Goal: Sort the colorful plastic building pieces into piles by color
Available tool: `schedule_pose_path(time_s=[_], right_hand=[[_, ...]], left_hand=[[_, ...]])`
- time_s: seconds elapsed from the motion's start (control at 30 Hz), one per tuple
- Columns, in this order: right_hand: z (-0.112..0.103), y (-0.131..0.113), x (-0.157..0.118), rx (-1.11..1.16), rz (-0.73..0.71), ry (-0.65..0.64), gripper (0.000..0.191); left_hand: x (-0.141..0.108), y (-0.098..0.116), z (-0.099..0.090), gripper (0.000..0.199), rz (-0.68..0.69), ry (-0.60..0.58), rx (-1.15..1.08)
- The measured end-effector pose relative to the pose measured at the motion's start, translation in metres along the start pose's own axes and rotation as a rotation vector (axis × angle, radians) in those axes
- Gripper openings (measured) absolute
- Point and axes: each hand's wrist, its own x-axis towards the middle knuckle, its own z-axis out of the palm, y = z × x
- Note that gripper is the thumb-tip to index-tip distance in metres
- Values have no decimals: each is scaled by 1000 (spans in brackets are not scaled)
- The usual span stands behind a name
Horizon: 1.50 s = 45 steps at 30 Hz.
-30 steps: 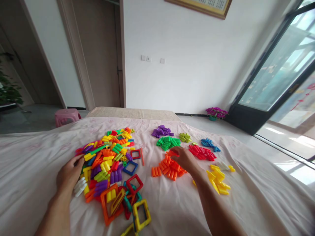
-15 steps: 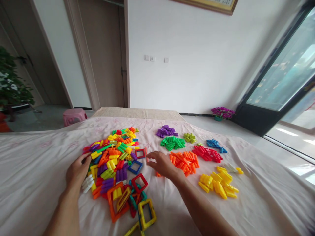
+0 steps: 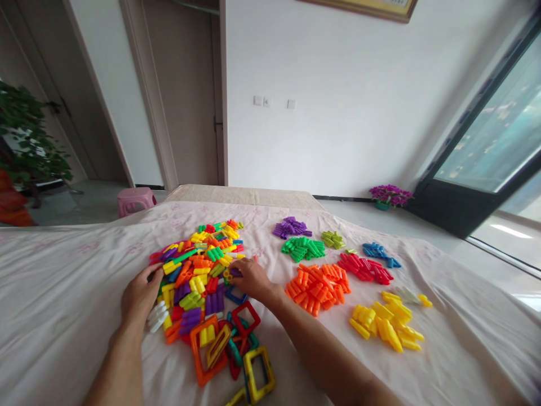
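My left hand (image 3: 141, 290) rests at the left edge of a mixed pile of coloured plastic pieces (image 3: 200, 270), its fingers curled; whatever they hold is hidden. At the pile's right side, my right hand (image 3: 251, 279) has its fingertips bent down over a purple piece (image 3: 235, 272), and whether it is gripped cannot be made out. White pieces (image 3: 158, 317) lie just below my left hand. Square frames in orange, red (image 3: 245, 318) and yellow (image 3: 258, 375) lie at the near end of the pile. A blue frame (image 3: 235, 295) is partly under my right hand.
Right of my hands are separate heaps: purple (image 3: 291, 227), green (image 3: 303, 248), lime (image 3: 333, 239), orange (image 3: 318, 286), red (image 3: 366, 268), blue (image 3: 380, 254) and yellow (image 3: 386, 321). A wrinkled pale cloth (image 3: 313, 352) lies beneath them. Beyond stands a pink stool (image 3: 136, 201).
My right hand has moved left from beside the orange heap to the mixed pile's right side. My left hand keeps its place at the pile. The view has shifted slightly.
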Motion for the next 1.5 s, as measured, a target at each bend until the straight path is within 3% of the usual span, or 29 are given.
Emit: schedule_pose_path(time_s=[0.23,0.4,0.6,0.73,0.93,1.07,1.17,1.33,1.5], right_hand=[[-26,5,-28,251,58,35,18],[-53,31,-40,396,198,51,22],[-106,87,-15,359,413,277,38],[-139,122,9,180,536,420,33],[-167,145,28,42,563,544,44],[-148,131,34,-7,451,476,41],[-110,109,41,2,323,333,36],[-44,68,64,-126,90,33,49],[-17,48,76,-285,73,-82,39]], left_hand=[[3,-7,2,56,20,-18,1],[10,-14,6,63,46,-12,42],[10,-14,6,60,55,0,24],[8,-11,4,58,38,-29,-4],[3,-4,0,57,13,-51,0],[1,0,-1,57,13,-39,16],[0,2,-1,57,7,-36,17],[-2,2,-3,56,10,-30,5],[-1,-1,-2,57,17,-40,9]])
